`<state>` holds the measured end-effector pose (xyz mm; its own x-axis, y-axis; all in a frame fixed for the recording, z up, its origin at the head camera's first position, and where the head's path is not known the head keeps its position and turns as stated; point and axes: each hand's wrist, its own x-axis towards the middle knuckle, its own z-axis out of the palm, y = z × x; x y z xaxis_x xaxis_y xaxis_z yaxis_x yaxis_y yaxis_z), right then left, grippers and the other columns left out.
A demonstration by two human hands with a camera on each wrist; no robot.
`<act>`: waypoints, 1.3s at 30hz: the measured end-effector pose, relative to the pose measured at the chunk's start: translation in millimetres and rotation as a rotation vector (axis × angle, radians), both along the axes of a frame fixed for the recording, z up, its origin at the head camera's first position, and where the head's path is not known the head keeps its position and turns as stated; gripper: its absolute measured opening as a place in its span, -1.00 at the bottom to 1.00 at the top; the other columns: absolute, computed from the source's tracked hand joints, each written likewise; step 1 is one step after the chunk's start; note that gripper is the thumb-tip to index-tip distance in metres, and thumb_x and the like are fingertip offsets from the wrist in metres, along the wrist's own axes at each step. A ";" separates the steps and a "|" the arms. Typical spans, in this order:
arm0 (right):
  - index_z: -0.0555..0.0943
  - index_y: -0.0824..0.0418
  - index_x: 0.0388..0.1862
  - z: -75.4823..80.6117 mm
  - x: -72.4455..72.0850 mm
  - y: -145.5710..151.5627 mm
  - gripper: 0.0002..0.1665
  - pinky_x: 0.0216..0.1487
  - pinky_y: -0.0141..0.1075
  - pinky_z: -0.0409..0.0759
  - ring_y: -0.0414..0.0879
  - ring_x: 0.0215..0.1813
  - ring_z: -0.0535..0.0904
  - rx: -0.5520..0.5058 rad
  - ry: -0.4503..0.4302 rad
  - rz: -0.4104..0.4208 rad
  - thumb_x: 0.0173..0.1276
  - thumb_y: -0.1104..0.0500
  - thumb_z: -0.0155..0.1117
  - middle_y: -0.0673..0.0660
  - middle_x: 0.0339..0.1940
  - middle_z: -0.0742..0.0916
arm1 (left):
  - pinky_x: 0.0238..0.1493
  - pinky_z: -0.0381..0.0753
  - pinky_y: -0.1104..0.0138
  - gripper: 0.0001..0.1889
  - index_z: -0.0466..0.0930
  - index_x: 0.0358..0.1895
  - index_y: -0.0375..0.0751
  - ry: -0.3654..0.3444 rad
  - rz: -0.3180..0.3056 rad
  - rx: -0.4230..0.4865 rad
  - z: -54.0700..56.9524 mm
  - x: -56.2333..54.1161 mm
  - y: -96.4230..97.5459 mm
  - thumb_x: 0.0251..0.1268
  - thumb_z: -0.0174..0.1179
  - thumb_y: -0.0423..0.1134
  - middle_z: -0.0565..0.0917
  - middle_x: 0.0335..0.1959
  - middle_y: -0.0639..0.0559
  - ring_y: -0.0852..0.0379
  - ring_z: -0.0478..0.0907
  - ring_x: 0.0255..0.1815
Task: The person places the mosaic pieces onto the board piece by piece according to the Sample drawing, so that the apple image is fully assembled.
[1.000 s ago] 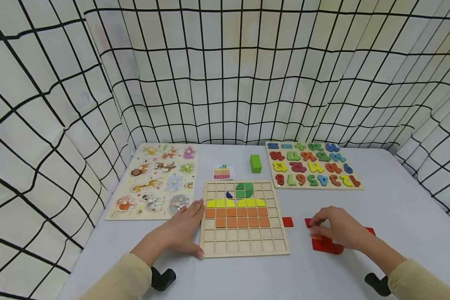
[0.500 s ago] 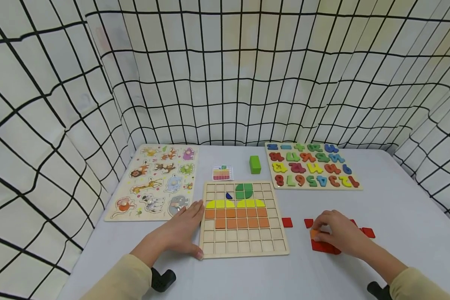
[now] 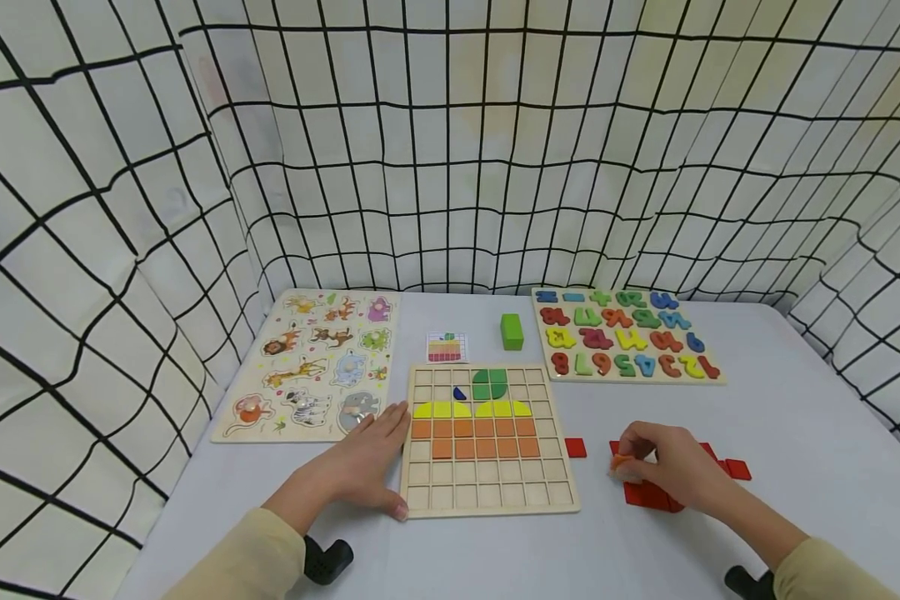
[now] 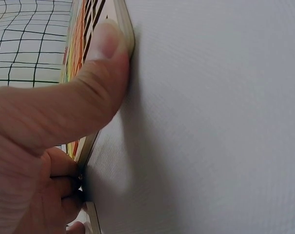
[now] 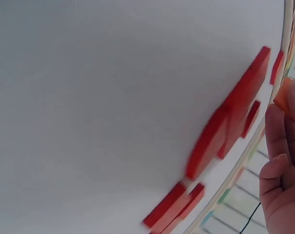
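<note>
A wooden grid board (image 3: 491, 497) lies at mid-table, with green, blue, yellow and orange tiles set in its upper rows. My left hand (image 3: 367, 458) lies along the board's left side, fingers fairly straight; in the left wrist view the thumb (image 4: 108, 44) rests on the board's corner. Over at the right, my right hand (image 3: 678, 462) pinches an orange tile (image 5: 284, 95) between thumb and fingers. Beneath and around that hand lie several red tiles (image 3: 647, 495), partly hidden by it. A lone red tile (image 3: 575, 448) lies against the board's right edge.
Behind the board are a small picture card (image 3: 446, 347) and a green block (image 3: 512, 332). An animal puzzle (image 3: 311, 367) lies at the left, a letter-and-number puzzle (image 3: 630, 337) at the back right. Black netting (image 3: 450, 167) over white cloth surrounds the table.
The right hand has picked up the orange tile from the red tiles, moving it slightly to the left and up. The left hand stays at the board's left side.
</note>
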<state>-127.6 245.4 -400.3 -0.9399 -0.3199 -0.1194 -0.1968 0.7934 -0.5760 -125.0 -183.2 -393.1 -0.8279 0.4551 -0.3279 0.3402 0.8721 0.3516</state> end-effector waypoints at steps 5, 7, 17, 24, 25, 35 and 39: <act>0.64 0.04 -0.25 2.5 -13.8 -34.7 -0.81 -0.22 -0.50 0.63 -0.18 -0.22 0.58 -0.075 0.011 0.080 0.27 0.21 0.52 -0.10 -0.30 0.71 | 0.69 -0.10 -0.12 0.34 0.02 0.59 -0.49 -0.001 -0.001 0.000 0.6 0.8 -0.4 -0.15 0.62 0.18 -0.02 0.68 -0.32 -0.23 -0.11 0.72; 0.65 0.05 -0.25 2.7 -20.6 -54.0 -0.83 -0.22 -0.49 0.63 -0.17 -0.23 0.56 -0.100 0.011 0.122 0.28 0.20 0.51 -0.09 -0.30 0.70 | 0.69 -0.10 -0.12 0.34 0.01 0.59 -0.49 0.000 -0.004 -0.001 0.8 0.8 -0.7 -0.14 0.61 0.19 -0.02 0.68 -0.32 -0.23 -0.11 0.72; 0.72 0.12 -0.23 7.5 -45.2 -166.1 -0.95 -0.17 -0.47 0.63 -0.18 -0.25 0.57 -0.154 -0.049 0.269 0.36 0.22 0.44 -0.08 -0.31 0.71 | 0.70 -0.10 -0.10 0.33 0.00 0.60 -0.47 -0.010 -0.005 0.003 1.4 0.2 -0.8 -0.11 0.61 0.18 -0.03 0.69 -0.29 -0.20 -0.12 0.72; 0.75 0.11 -0.24 7.9 -53.8 -215.8 -0.96 -0.16 -0.43 0.59 -0.20 -0.26 0.55 -0.141 -0.076 0.319 0.37 0.18 0.44 -0.10 -0.35 0.73 | 0.69 -0.10 -0.10 0.32 0.02 0.59 -0.48 -0.004 -0.007 0.012 1.7 0.9 -2.4 -0.11 0.61 0.17 -0.02 0.69 -0.29 -0.20 -0.10 0.72; 0.75 0.11 -0.23 8.1 -54.1 -220.0 -0.97 -0.16 -0.42 0.60 -0.20 -0.26 0.55 -0.138 -0.082 0.322 0.37 0.19 0.44 -0.09 -0.35 0.74 | 0.69 -0.10 -0.10 0.32 0.02 0.59 -0.48 -0.004 -0.008 0.011 1.3 0.8 -2.3 -0.11 0.61 0.18 -0.02 0.69 -0.29 -0.20 -0.10 0.72; 0.78 0.15 -0.25 10.1 -52.8 -240.6 -0.96 -0.21 -0.45 0.58 -0.23 -0.32 0.54 -0.053 -0.097 0.332 0.34 0.21 0.46 -0.08 -0.40 0.74 | 0.69 -0.11 -0.11 0.32 0.01 0.59 -0.48 0.003 -0.011 0.010 1.0 1.0 -2.2 -0.11 0.61 0.18 -0.02 0.69 -0.29 -0.21 -0.11 0.72; 0.78 0.18 -0.26 10.8 -51.8 -243.7 -0.96 -0.23 -0.45 0.57 -0.22 -0.34 0.53 -0.024 -0.105 0.341 0.34 0.23 0.46 -0.05 -0.42 0.73 | 0.69 -0.11 -0.11 0.32 0.01 0.59 -0.48 0.000 -0.009 0.015 0.7 0.6 -2.3 -0.11 0.61 0.17 -0.02 0.69 -0.29 -0.21 -0.11 0.72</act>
<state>-179.4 1.7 -389.5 -0.7615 -0.6170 -0.1985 -0.3866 0.6783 -0.6249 -124.4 -185.5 -392.4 -0.8237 0.4676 -0.3207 0.3482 0.8635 0.3648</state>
